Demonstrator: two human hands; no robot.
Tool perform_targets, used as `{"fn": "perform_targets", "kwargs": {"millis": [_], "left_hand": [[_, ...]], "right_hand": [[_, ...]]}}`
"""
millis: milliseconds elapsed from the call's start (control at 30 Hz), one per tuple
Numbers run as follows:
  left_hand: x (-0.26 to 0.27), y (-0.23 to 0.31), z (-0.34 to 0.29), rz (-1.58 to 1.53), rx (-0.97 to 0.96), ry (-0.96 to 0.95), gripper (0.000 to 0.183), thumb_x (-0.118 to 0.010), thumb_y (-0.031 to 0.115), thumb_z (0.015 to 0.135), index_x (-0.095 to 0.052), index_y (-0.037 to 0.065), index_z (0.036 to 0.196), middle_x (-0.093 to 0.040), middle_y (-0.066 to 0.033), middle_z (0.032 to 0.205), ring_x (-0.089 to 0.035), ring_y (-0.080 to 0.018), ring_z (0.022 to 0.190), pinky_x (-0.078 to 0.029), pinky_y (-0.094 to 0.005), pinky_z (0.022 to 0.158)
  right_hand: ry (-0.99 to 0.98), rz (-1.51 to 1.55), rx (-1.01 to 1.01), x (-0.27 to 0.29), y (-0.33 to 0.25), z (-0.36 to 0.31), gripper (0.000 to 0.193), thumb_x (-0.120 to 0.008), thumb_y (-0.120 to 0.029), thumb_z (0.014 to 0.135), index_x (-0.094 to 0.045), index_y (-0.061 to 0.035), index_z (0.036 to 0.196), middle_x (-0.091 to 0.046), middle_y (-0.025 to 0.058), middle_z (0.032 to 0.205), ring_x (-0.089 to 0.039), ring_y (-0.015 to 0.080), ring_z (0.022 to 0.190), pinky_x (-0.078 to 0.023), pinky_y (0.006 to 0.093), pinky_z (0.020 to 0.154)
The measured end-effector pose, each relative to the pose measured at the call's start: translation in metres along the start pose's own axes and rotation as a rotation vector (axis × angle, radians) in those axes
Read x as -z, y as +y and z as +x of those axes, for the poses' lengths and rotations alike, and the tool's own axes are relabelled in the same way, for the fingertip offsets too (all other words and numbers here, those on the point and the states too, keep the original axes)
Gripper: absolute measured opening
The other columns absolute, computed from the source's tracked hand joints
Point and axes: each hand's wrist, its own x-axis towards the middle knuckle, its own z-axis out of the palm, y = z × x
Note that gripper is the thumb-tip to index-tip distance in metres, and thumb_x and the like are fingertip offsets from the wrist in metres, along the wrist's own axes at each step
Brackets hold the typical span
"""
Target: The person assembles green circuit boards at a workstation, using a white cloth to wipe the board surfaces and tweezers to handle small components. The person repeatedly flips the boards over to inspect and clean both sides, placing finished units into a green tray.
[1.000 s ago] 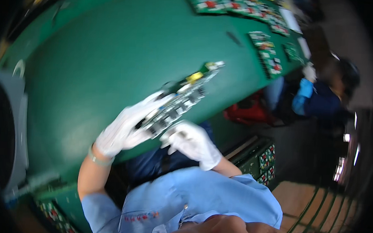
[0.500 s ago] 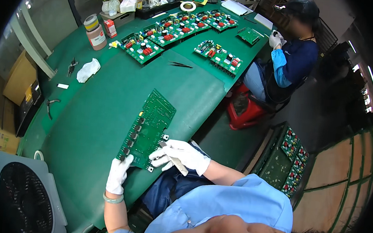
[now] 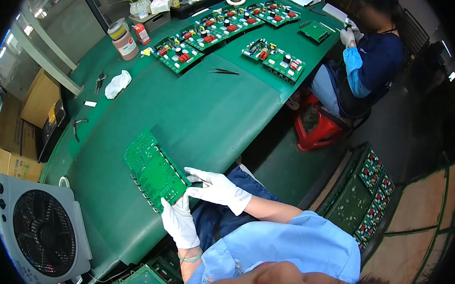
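A green circuit board (image 3: pixel 155 171) is held tilted above the near part of the green bench, mostly bare solder side showing. Dark components stick out along its lower left edge. My left hand (image 3: pixel 179 225), in a white glove, grips the board's near end, thumb on its face. My right hand (image 3: pixel 219 191), also gloved, is at the board's right edge with fingers bent around the near corner. Whether anything else is in the right hand is hidden.
Populated circuit boards (image 3: pixel 208 31) line the back of the bench. Tweezers (image 3: pixel 224 71), a crumpled white cloth (image 3: pixel 118 84) and cutting pliers (image 3: pixel 77 127) lie farther off. A fan (image 3: pixel 45 232) stands at left. A co-worker (image 3: pixel 373 62) sits on a red stool (image 3: pixel 317 126) at right.
The board has swung leftward and tilted, turning its component edge down to the lower left. My left hand moved right. The pale stick-like tool in my right hand no longer shows.
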Motion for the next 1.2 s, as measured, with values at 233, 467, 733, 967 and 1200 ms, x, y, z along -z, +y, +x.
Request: {"fn": "perform_targets", "kwargs": {"millis": [233,467,733,967,1200], "left_hand": [[-0.015,0.005,0.000,0.045,0.124,-0.083,0.050,-0.043,0.029,0.108,-0.039,-0.005,0.144,-0.055,-0.0197,0.139,-0.061,-0.0330,0.120,-0.055,-0.0414,0.097],[0.015,0.068,-0.021,0.571,0.434,-0.408,0.066,-0.063,0.021,0.096,-0.034,-0.006,0.149,-0.055,-0.0230,0.139,-0.064,-0.0328,0.115,-0.056,-0.0362,0.087],[0.017,0.111,0.082,0.889,-0.292,-0.213,0.099,-0.088,0.011,0.071,-0.035,0.006,0.154,-0.044,-0.0151,0.152,-0.044,-0.0251,0.138,-0.035,-0.0430,0.115],[0.026,0.106,0.115,0.644,-0.007,-0.381,0.051,-0.079,-0.004,0.076,-0.059,0.003,0.122,-0.063,-0.0151,0.130,-0.059,-0.0232,0.121,-0.046,-0.0372,0.106],[0.028,0.102,0.116,0.568,-0.018,-0.370,0.054,-0.077,-0.003,0.079,-0.056,0.001,0.129,-0.062,-0.0172,0.132,-0.058,-0.0227,0.123,-0.046,-0.0361,0.107]], "right_hand": [[0.015,-0.106,-0.059,-0.010,-0.040,0.014,0.061,-0.071,-0.019,0.093,-0.046,0.0015,0.145,-0.061,0.0083,0.134,-0.056,0.0117,0.116,-0.046,0.0294,0.101],[0.145,-0.133,-0.106,0.034,-0.079,0.044,0.041,-0.069,-0.007,0.089,-0.063,-0.0030,0.130,-0.070,0.0026,0.104,-0.046,0.0034,0.055,-0.036,0.0220,0.045],[-0.381,-0.403,0.308,0.074,-0.144,0.073,0.051,-0.053,0.012,0.080,-0.067,-0.0003,0.126,-0.071,0.0112,0.119,-0.065,0.0123,0.105,-0.050,0.0268,0.095],[0.119,-0.218,0.402,0.085,-0.084,0.081,0.053,-0.062,0.005,0.083,-0.058,0.0004,0.136,-0.067,0.0162,0.127,-0.051,0.0023,0.063,-0.038,0.0165,0.056],[0.022,-0.790,0.639,0.081,-0.038,0.028,0.020,-0.061,-0.010,0.094,-0.069,0.0005,0.109,-0.072,0.0161,0.115,-0.072,0.0209,0.084,-0.057,0.0321,0.074]]}}
